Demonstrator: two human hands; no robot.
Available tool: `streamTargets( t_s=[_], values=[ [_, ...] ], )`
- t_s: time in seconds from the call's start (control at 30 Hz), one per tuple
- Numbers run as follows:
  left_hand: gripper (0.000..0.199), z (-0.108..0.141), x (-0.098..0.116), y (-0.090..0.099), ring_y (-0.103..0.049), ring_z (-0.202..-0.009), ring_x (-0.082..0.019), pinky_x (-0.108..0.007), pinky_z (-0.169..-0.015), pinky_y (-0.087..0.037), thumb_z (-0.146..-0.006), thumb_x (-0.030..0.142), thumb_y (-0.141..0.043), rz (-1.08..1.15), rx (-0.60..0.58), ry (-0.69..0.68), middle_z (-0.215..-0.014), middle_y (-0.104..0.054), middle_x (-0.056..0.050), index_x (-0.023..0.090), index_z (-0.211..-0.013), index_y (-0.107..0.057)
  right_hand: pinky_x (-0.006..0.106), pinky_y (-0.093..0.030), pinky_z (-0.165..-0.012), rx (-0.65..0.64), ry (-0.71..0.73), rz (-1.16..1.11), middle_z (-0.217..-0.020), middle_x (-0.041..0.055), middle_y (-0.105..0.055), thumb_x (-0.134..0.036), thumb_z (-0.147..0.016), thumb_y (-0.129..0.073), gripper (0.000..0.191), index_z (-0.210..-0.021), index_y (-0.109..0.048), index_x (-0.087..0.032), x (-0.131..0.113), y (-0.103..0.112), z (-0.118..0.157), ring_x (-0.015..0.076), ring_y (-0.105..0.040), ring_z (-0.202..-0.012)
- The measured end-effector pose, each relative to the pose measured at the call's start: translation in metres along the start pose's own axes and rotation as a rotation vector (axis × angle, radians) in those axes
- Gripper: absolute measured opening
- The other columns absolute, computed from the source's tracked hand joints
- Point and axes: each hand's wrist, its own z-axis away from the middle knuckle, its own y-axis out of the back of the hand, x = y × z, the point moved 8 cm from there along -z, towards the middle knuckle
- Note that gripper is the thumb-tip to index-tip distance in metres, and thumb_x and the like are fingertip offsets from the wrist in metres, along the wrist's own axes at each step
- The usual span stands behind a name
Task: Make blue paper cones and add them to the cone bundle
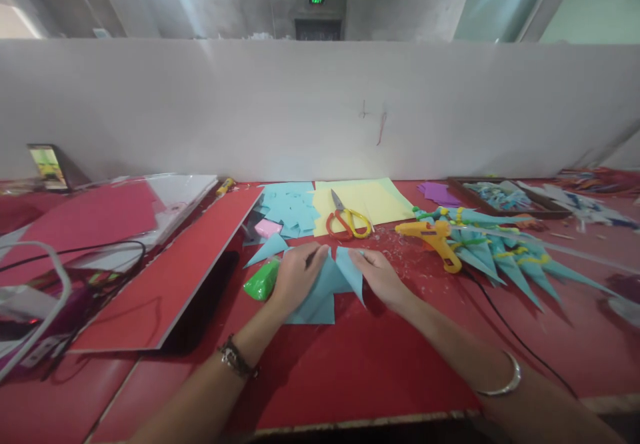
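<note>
My left hand (300, 267) is closed, its thumb and fingers pinching light blue paper (320, 301) just above the red table. Opposite it, my right hand (383, 274) pinches the upper edge of a blue paper piece (350, 272) that bends down to a point. Whether both hands grip one sheet or two, I cannot tell. A green plastic packet (263, 281) lies against the left hand, with a folded blue paper cone (267, 249) behind it. Just beyond the hands are scissors (349, 221) with red and yellow handles, resting on pale yellow paper (390, 201).
An orange glue gun (433, 237) lies to the right, beside blue paper cones with yellow trim (515, 254). Blue paper pieces (287, 207) and a pink block (269, 229) sit at the back. A red board (175, 277) slants on the left. A phone (49, 166) leans behind.
</note>
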Motion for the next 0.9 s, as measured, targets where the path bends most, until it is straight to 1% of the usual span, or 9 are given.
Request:
streamTargets(
  t_s=[0.17, 0.27, 0.33, 0.4, 0.5, 0.57, 0.63, 0.73, 0.9],
  values=[
    [0.027, -0.006, -0.011, 0.014, -0.044, -0.054, -0.009, -0.021, -0.052, -0.034, -0.072, 0.043, -0.052, 0.062, -0.016, 0.069, -0.059, -0.052, 0.002, 0.016, -0.069, -0.056, 0.023, -0.032, -0.051, 0.166, 0.02, -0.135, -0.053, -0.0031, -0.043, -0.053, -0.07, -0.052, 0.038, -0.059, -0.05, -0.017, 0.0, 0.016, 0.0, 0.0092, -0.037, -0.052],
    [0.026, -0.01, -0.02, 0.019, -0.047, -0.055, -0.009, -0.021, -0.052, -0.038, -0.068, 0.04, -0.057, 0.346, -0.022, 0.131, -0.064, -0.054, 0.002, 0.017, -0.08, -0.058, 0.025, -0.039, -0.058, 0.222, -0.064, -0.367, -0.062, -0.0002, -0.054, -0.051, -0.065, -0.059, 0.034, -0.069, -0.057, -0.018, 0.008, 0.018, -0.001, 0.0129, -0.047, -0.06],
    [0.028, -0.009, -0.027, 0.018, -0.046, -0.05, -0.007, -0.021, -0.05, -0.039, -0.071, 0.039, -0.053, 0.584, 0.007, 0.203, -0.059, -0.049, 0.004, 0.017, -0.088, -0.057, 0.027, -0.042, -0.062, 0.229, -0.131, -0.503, -0.067, 0.0016, -0.058, -0.05, -0.063, -0.062, 0.034, -0.074, -0.059, -0.018, 0.013, 0.016, 0.0, 0.0153, -0.051, -0.065],
    [0.029, -0.006, -0.031, 0.012, -0.045, -0.046, -0.006, -0.021, -0.049, -0.04, -0.071, 0.04, -0.052, 0.698, 0.034, 0.257, -0.054, -0.045, 0.006, 0.016, -0.087, -0.056, 0.027, -0.043, -0.061, 0.206, -0.16, -0.569, -0.066, 0.0017, -0.059, -0.05, -0.062, -0.063, 0.035, -0.076, -0.059, -0.018, 0.013, 0.012, 0.0, 0.0152, -0.053, -0.064],
    [0.027, 0.003, -0.026, -0.007, -0.048, -0.049, -0.008, -0.022, -0.051, -0.041, -0.068, 0.041, -0.056, 0.591, -0.055, 0.297, -0.052, -0.05, 0.004, 0.014, -0.069, -0.055, 0.025, -0.041, -0.055, 0.157, -0.16, -0.524, -0.06, -0.0011, -0.055, -0.05, -0.061, -0.063, 0.034, -0.072, -0.058, -0.018, 0.012, 0.008, 0.0, 0.0114, -0.048, -0.055],
    [0.033, 0.008, -0.023, -0.017, -0.047, -0.047, -0.009, -0.022, -0.048, -0.04, -0.07, 0.044, -0.053, 0.448, -0.11, 0.32, -0.047, -0.049, 0.003, 0.015, -0.054, -0.049, 0.023, -0.038, -0.051, 0.119, -0.128, -0.402, -0.054, -0.0031, -0.052, -0.052, -0.062, -0.06, 0.036, -0.064, -0.055, -0.017, 0.009, 0.006, 0.001, 0.0091, -0.044, -0.05],
    [0.04, 0.01, -0.019, -0.02, -0.044, -0.042, -0.009, -0.022, -0.045, -0.038, -0.073, 0.046, -0.047, 0.359, -0.111, 0.307, -0.041, -0.045, 0.004, 0.016, -0.047, -0.043, 0.021, -0.033, -0.045, 0.053, -0.077, -0.237, -0.047, -0.0045, -0.045, -0.056, -0.066, -0.054, 0.041, -0.054, -0.048, -0.017, 0.004, 0.002, 0.002, 0.0076, -0.039, -0.045],
    [0.039, 0.008, -0.015, -0.012, -0.043, -0.037, -0.009, -0.021, -0.041, -0.036, -0.075, 0.045, -0.044, 0.332, -0.03, 0.254, -0.038, -0.043, 0.005, 0.017, -0.048, -0.041, 0.021, -0.028, -0.043, -0.037, -0.024, -0.05, -0.042, -0.0056, -0.037, -0.057, -0.069, -0.048, 0.045, -0.049, -0.04, -0.017, -0.002, -0.004, 0.004, 0.0065, -0.035, -0.042],
    [0.035, 0.005, -0.017, 0.008, -0.04, -0.034, -0.008, -0.021, -0.04, -0.034, -0.075, 0.041, -0.045, 0.257, 0.138, 0.231, -0.035, -0.038, 0.006, 0.018, -0.049, -0.04, 0.022, -0.03, -0.048, -0.05, -0.056, -0.006, -0.053, -0.0033, -0.043, -0.055, -0.066, -0.051, 0.04, -0.059, -0.046, -0.016, -0.001, -0.005, 0.003, 0.0089, -0.039, -0.051]
  ],
)
